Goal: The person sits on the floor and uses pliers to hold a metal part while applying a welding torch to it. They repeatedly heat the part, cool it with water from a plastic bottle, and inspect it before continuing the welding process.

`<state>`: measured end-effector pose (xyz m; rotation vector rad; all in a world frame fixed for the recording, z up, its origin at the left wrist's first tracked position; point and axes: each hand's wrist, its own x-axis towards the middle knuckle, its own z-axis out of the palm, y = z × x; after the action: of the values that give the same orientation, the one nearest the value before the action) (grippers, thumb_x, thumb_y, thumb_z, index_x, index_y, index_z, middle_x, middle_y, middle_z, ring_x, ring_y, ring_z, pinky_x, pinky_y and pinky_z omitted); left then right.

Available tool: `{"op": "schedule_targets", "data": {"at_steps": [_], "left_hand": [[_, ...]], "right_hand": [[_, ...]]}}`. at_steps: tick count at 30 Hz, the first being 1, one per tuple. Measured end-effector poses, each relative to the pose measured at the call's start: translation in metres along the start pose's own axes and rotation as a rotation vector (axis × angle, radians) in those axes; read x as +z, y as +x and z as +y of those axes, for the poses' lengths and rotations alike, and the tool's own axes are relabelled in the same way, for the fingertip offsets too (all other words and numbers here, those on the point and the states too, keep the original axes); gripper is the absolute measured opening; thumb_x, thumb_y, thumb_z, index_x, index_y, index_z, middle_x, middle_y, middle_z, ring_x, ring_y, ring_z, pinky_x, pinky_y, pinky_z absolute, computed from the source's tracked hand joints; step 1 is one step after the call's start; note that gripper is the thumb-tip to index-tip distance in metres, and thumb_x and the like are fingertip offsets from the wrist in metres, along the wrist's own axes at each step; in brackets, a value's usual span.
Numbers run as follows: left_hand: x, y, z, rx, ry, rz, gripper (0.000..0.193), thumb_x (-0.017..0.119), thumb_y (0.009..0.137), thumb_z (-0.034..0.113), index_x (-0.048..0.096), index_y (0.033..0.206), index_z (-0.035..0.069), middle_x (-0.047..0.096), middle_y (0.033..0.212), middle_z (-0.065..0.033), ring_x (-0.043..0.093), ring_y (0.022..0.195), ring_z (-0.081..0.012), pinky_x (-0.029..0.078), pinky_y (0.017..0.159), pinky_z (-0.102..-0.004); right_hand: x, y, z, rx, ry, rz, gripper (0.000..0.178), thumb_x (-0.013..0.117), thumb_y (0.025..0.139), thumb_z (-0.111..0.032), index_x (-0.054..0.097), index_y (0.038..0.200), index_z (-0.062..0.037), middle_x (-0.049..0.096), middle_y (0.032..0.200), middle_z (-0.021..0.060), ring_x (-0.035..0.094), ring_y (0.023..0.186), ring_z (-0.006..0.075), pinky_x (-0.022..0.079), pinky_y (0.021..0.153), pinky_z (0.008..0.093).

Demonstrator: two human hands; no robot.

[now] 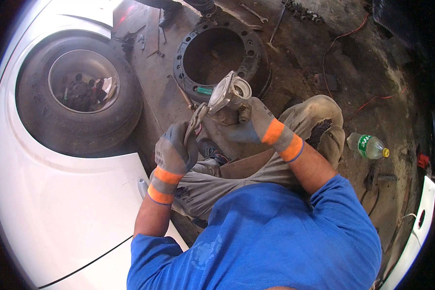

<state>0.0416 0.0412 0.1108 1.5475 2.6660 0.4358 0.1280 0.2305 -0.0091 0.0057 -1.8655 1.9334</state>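
Observation:
Both my hands wear grey work gloves with orange cuffs. My left hand [175,146] is closed around a pair of pliers [196,119], whose jaws meet the left edge of a silvery cast metal housing [221,96]. That housing has a flat, squarish flange and a round, ringed opening facing up and right. My right hand [254,122] grips it from below and from the right; most of its fingers are hidden behind the part. Just beyond it a green-handled tool [204,90] shows beside a large brake drum [179,63]. A thin tool with a copper-coloured shaft [185,97] lies nearby.
On the left, a white vehicle body panel [72,203] surrounds a wheel with a tyre [34,96]. A plastic bottle [369,146] lies at right. A wrench [254,13], a red cable [329,48] and another person's shoe [169,17] are farther off.

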Motion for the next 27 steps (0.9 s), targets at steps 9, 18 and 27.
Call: {"op": "schedule_targets", "data": {"at_steps": [9,18,27], "left_hand": [[0.006,-0.001,-0.005,0.0,-0.066,0.057,0.021,0.059,0.081,0.007,0.063,0.102,0.006,0.064,0.086,-0.0176,0.064,0.075,-0.0391,0.051,0.063,-0.0442],[-0.001,0.004,0.001,0.015,0.04,0.032,0.02,0.058,0.085,0.005,0.063,0.104,0.005,0.068,0.09,-0.0166,0.067,0.078,-0.0367,0.053,0.066,-0.0397],[-0.007,0.008,0.003,0.116,0.089,0.101,0.026,0.061,0.083,0.007,0.062,0.109,0.004,0.064,0.088,-0.0178,0.064,0.076,-0.0377,0.051,0.065,-0.0422]], "right_hand": [[-0.005,-0.002,-0.011,-0.01,-0.398,0.082,0.048,0.076,0.07,-0.039,0.067,0.109,-0.0115,0.07,0.089,0.0149,0.066,0.08,0.0376,0.053,0.072,0.0418],[-0.004,-0.002,0.004,0.228,0.297,-0.064,0.051,0.076,0.076,-0.016,0.057,0.123,-0.0061,0.064,0.117,0.0062,0.062,0.105,0.02,0.048,0.096,0.0319],[0.0,-0.003,-0.027,0.209,0.204,-0.165,0.049,0.075,0.077,-0.013,0.058,0.122,-0.0051,0.064,0.117,0.0052,0.06,0.105,0.0154,0.047,0.097,0.0313]]}}
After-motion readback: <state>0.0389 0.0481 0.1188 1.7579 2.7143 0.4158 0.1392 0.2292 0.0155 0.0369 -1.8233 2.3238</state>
